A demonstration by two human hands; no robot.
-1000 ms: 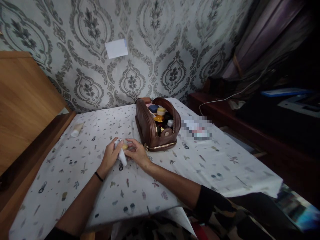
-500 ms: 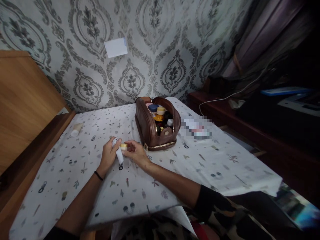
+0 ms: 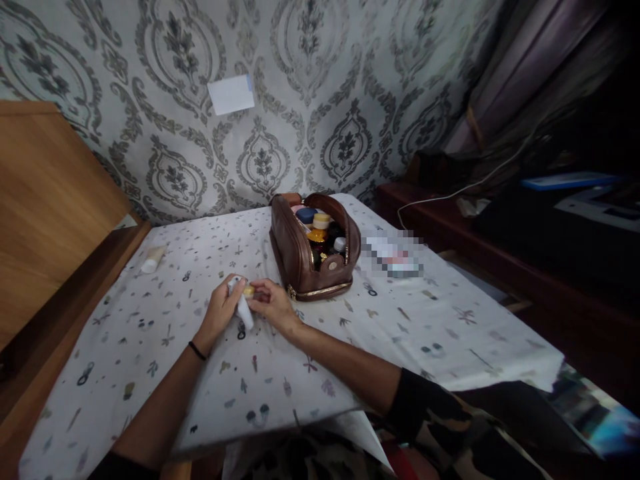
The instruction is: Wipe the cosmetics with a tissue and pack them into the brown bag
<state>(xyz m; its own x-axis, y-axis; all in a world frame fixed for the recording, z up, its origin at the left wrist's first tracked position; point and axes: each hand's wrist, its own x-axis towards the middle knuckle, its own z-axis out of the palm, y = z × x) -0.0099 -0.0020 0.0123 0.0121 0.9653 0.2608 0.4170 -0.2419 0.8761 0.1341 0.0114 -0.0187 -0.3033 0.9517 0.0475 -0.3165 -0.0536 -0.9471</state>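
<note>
My left hand (image 3: 220, 308), with a dark band at the wrist, is closed on a white cloth (image 3: 245, 312) that hangs down past the fingers. Its upper part is pressed against a small jar with a yellow lid (image 3: 249, 291). Fingers of my right hand (image 3: 274, 308) grip that jar from the right side. Both hands are just above the table, to the left of a brown toiletry bag (image 3: 295, 257). The bag is unzipped; inside are a yellow-lidded jar (image 3: 321, 221), a dark blue round container (image 3: 306, 215) and a white-capped bottle (image 3: 340, 245).
A beige tube with a white cap (image 3: 153, 260) lies at the table's left. Right of the bag is a blurred-out item (image 3: 395, 257). The table has a patterned white cloth (image 3: 210, 400). A wooden panel (image 3: 55, 213) stands left, and a patterned wall is behind.
The white cloth has shifted slightly right, and its upper part now covers more of the jar's left side. My left hand has moved a little to the right.
</note>
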